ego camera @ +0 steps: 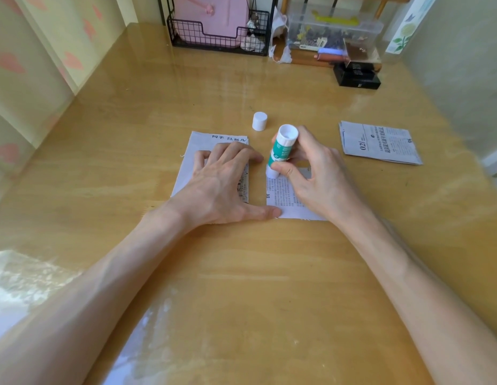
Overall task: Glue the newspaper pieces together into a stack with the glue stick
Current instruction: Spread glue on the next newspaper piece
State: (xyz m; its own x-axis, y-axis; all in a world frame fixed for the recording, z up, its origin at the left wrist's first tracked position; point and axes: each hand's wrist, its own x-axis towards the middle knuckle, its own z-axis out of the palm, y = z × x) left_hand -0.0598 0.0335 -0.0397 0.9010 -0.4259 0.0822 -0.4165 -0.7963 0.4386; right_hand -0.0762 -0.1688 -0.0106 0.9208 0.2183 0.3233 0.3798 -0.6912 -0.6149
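Observation:
Two newspaper pieces lie side by side at the table's middle. My left hand (222, 182) lies flat on the left piece (202, 143), fingers spread, its thumb reaching to the lower left corner of the right piece (282, 194). My right hand (311, 168) grips a green and white glue stick (282, 147), tilted, with its glue end down on the top left of the right piece. The stick's white cap (259, 121) stands upright just beyond the pieces. A small stack of further newspaper pieces (380, 143) rests at the right.
At the back edge stand a black wire basket (219, 37) holding a pink item, a clear plastic box (333, 31) of small items, and a black box (355, 76). A wall runs along the left, another surface along the right.

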